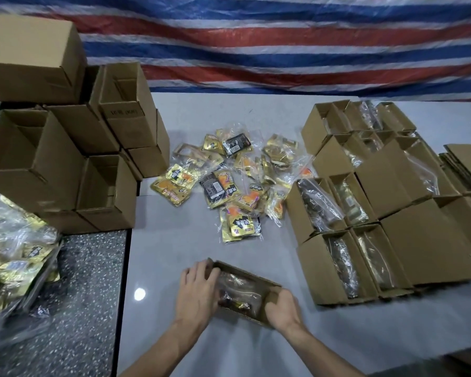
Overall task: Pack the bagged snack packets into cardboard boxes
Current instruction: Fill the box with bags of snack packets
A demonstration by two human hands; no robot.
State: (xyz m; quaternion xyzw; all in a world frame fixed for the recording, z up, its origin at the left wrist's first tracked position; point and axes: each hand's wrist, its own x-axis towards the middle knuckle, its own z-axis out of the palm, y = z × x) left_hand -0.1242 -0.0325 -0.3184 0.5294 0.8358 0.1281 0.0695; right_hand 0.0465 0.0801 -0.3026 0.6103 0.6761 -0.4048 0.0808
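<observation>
Beyond the held box (pixel 250 276), snack bags (pixel 229 183) lie between other boxes (pixel 419 240).

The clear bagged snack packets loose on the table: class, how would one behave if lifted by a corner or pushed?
Probably floppy: the clear bags lie crumpled, so one would likely sag when lifted. Likely slippery, since the film and gold packets look glossy. Pushed on the smooth table, it would probably slide, not roll, as it lies flat.

The blurred packet heap (pixel 14 254) runs off the left edge, its print unreadable.
</observation>
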